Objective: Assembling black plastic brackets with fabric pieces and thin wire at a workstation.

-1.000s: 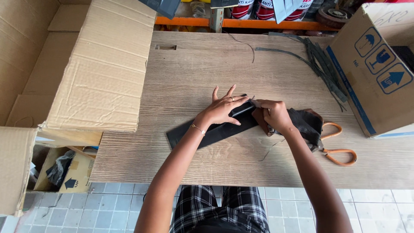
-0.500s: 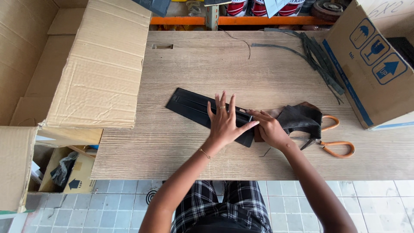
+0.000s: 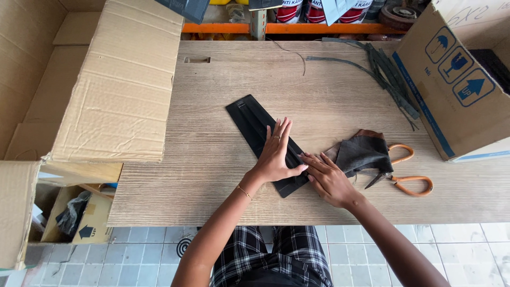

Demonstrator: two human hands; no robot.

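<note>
Black, flat and long, a folded strip of leather-like material (image 3: pixel 265 141) lies slantwise at the middle of the pale wooden desk (image 3: pixel 212 175). Your left hand (image 3: pixel 275 154) presses it flat, fingers spread and straight, gripping nothing. Your right hand (image 3: pixel 329 178) rests just beside, fingers nearly straight, fingertips touching the strip's near end. A crumpled dark scrap (image 3: pixel 361 151) and orange-handled scissors (image 3: pixel 406 178) lie toward the right edge. If pressure eases, the fold may spring open; the scissor blades sit near your right hand.

Wooden table (image 3: pixel 212 159); black strip (image 3: pixel 254 123), dark cloth (image 3: pixel 362 151), orange scissors (image 3: pixel 410 180), cardboard boxes (image 3: pixel 451 79)
</note>
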